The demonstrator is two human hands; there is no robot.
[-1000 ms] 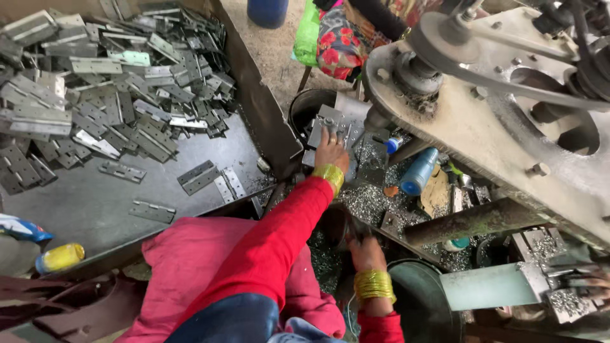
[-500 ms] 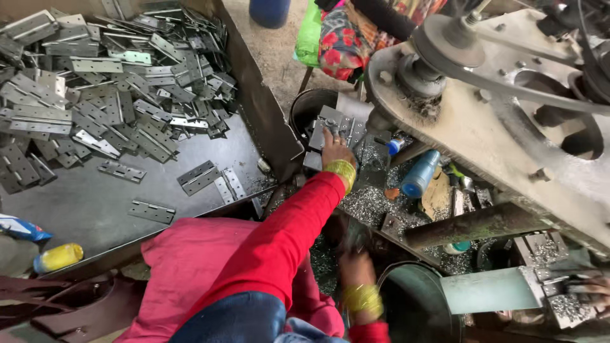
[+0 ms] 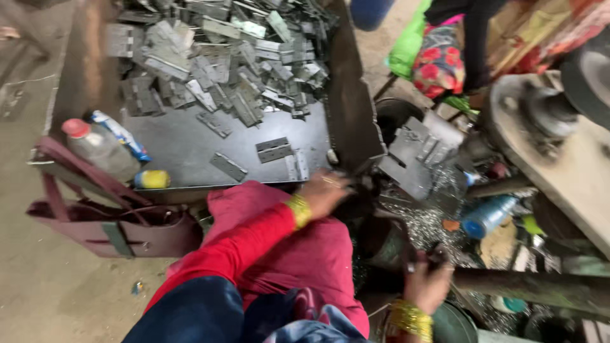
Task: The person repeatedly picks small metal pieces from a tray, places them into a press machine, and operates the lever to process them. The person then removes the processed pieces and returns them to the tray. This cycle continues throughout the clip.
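My left hand (image 3: 324, 190), in a red sleeve with a yellow bangle, rests at the front right corner of a dark metal tray (image 3: 190, 152). Its fingers are bent and blurred, so whether it holds anything is unclear. A pile of grey hinge plates (image 3: 216, 70) fills the far part of the tray, and three loose plates (image 3: 274, 149) lie near the hand. My right hand (image 3: 426, 282), with gold bangles, is low at the right, closed on a small dark metal piece. Just past my left hand, a stack of grey plates (image 3: 413, 159) leans by the machine.
A heavy machine (image 3: 553, 146) with a round plate stands at the right, a thick bar (image 3: 534, 286) below it. Shiny shavings (image 3: 426, 222) and a blue bottle (image 3: 489, 216) lie beneath. A maroon bag (image 3: 114, 228) and a red-capped bottle (image 3: 95, 149) sit at the left. A person in floral cloth (image 3: 438, 63) is behind.
My view has swung left and downward. My left hand has pulled back from the stack of plates to the tray's corner. My right hand has stayed low.
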